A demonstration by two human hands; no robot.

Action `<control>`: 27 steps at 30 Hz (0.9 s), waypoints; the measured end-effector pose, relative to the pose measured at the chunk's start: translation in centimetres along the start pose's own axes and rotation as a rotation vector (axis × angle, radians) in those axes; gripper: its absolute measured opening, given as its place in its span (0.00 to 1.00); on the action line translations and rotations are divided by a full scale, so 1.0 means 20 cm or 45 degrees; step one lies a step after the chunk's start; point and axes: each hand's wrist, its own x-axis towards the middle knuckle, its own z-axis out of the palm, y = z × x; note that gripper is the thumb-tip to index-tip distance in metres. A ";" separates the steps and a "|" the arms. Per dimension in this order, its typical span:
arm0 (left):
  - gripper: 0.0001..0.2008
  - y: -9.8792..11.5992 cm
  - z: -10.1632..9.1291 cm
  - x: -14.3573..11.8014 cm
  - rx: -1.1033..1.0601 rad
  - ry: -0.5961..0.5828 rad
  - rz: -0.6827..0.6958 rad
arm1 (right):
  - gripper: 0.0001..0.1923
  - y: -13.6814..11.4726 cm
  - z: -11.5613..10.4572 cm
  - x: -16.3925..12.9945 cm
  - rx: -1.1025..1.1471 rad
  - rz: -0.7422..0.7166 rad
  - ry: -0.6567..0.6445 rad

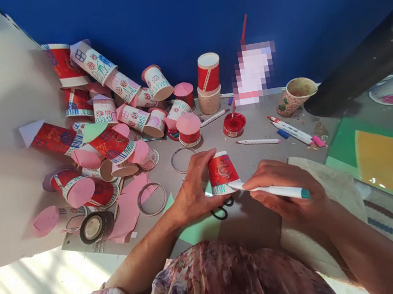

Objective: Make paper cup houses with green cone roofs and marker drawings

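Note:
A red and white paper cup (223,168) is held by my left hand (193,187), with the thumb and fingers around its left side. Green zigzag strokes run along the cup's white band, and blue marks show near its other end. My right hand (288,184) grips a white marker (281,191) with a teal end, and the marker's tip is at the cup's white band. Below the cup, the black handles of scissors (219,212) show on a light green sheet (196,229); their blades are hidden.
Decorated paper cups (110,143) are heaped at the left. Tape rolls (97,226) lie before them. A cup stack (209,80), a red open jar (234,125), loose markers (293,132) and a patterned cup (296,95) stand behind my hands. A green packet (343,153) and black pole (364,51) are right.

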 end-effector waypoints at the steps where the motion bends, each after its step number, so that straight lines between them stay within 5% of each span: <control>1: 0.47 0.00 0.00 0.00 0.004 0.007 0.006 | 0.07 0.00 0.00 0.00 -0.013 -0.014 -0.012; 15: 0.47 -0.01 0.02 -0.01 -0.094 -0.026 -0.039 | 0.06 0.02 -0.03 -0.02 0.029 0.112 -0.027; 27: 0.44 -0.02 0.06 -0.02 -0.511 -0.006 -0.127 | 0.06 0.03 -0.07 -0.02 0.093 0.127 0.073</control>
